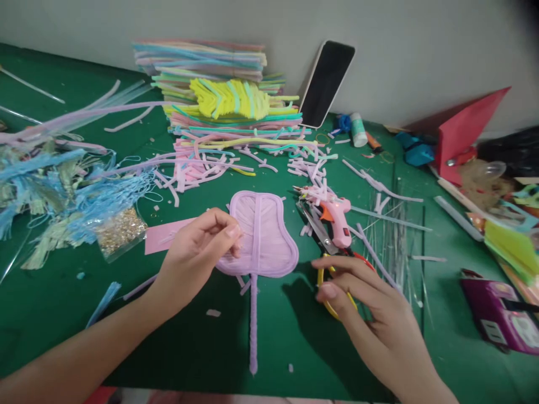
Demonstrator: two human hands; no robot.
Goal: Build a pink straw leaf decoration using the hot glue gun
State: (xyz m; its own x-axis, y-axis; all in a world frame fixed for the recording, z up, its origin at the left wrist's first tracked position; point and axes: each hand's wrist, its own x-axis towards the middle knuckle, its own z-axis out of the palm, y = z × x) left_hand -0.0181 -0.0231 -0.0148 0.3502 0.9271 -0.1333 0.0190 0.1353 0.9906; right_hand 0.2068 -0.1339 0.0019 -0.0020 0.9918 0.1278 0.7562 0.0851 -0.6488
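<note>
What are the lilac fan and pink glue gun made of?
The lilac fan: probably fuzzy chenille framing thin fabric or film, given its soft, matte rim and fine creases. The pink glue gun: likely hard plastic, from its smooth, slightly glossy body.

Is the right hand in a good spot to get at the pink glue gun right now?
Probably yes: the right hand looks empty, and the pink glue gun lies just beyond it, handle uncovered. Scissors lie close alongside, so some care seems wise.
</note>
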